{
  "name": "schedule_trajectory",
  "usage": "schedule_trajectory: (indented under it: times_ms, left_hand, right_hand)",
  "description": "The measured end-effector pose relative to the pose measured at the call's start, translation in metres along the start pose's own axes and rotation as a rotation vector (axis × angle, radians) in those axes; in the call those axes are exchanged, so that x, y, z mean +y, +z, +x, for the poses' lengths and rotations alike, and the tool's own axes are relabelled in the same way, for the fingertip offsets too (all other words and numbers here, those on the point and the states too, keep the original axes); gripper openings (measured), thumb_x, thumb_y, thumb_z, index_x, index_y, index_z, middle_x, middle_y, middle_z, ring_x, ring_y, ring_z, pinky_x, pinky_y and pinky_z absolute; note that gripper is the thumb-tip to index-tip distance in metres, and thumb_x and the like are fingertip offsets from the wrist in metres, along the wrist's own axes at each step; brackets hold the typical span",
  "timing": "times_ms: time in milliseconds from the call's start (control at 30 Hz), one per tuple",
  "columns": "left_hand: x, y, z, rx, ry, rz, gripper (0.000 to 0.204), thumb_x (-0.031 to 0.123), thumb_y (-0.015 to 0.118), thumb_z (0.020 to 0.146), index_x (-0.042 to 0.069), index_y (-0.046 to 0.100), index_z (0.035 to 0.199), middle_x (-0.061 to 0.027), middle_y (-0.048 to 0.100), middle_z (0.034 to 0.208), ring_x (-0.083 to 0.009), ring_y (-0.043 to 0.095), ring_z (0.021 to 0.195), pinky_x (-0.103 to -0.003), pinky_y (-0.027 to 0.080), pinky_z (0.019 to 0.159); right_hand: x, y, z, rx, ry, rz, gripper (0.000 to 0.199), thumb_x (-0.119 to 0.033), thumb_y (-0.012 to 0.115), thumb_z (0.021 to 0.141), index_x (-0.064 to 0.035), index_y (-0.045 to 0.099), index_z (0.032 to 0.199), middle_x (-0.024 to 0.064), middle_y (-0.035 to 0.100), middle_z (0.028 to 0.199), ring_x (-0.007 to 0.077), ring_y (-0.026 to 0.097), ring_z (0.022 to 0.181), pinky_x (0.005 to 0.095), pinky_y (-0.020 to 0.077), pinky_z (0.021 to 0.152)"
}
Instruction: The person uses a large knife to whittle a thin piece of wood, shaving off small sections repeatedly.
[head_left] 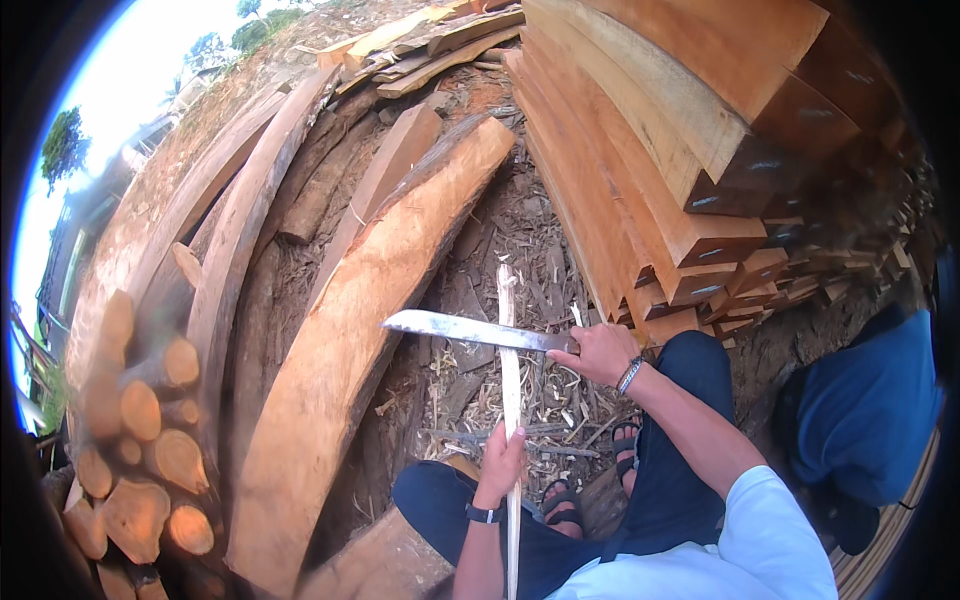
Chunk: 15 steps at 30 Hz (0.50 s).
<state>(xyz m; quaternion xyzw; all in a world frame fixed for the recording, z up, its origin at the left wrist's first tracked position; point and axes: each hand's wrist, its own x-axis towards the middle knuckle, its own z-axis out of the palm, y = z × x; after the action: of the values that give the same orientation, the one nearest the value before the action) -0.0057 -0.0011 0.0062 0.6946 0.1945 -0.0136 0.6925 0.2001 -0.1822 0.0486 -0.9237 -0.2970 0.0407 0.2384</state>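
Observation:
My left hand point(500, 462) is wrapped round a long, pale, peeled wooden stick point(511, 395), which runs away from me between my knees. In my right hand point(602, 354) is the handle of a machete point(465, 329). Its long steel blade points left and lies across the upper part of the stick; whether the edge touches the wood I cannot tell. The stick's far end point(505, 275) looks rough and knobbly. Beneath it, pale shavings point(560, 425) are strewn over the ground by my sandalled feet.
A thick sawn slab point(350, 330) lies to the left, beside more long timbers point(240, 230). Cut round logs point(138, 520) are stacked at the lower left. Tall stacked beams point(640, 170) rise on the right. Close by at the right is a person in blue clothing point(865, 410).

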Motion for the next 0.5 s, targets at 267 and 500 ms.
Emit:
schedule_trajectory:
  times_ms: [267, 500]
  left_hand:
    - [-0.001, 0.007, -0.026, -0.074, 0.037, 0.082, 0.022, 0.025, 0.05, 0.104, 0.004, 0.051, 0.103, 0.0016, 0.047, 0.058, -0.0068, 0.047, 0.042, -0.025, 0.039, 0.038]
    - [0.002, -0.004, -0.017, -0.059, 0.034, -0.032, 0.021, 0.026, 0.05, 0.104, 0.005, 0.05, 0.103, 0.0022, 0.047, 0.06, -0.0062, 0.045, 0.042, -0.023, 0.039, 0.037]
  right_hand:
    - [0.027, 0.012, 0.027, 0.174, 0.269, 0.331, 0.075, -0.069, 0.046, 0.091, 0.0012, 0.071, 0.088, 0.0259, 0.069, 0.081, 0.0424, 0.069, 0.081, 0.0505, 0.0535, 0.071]
    - [0.01, 0.007, 0.007, 0.165, 0.19, 0.344, 0.073, -0.067, 0.047, 0.092, 0.0021, 0.069, 0.083, 0.0243, 0.068, 0.074, 0.042, 0.068, 0.075, 0.0515, 0.0515, 0.069]
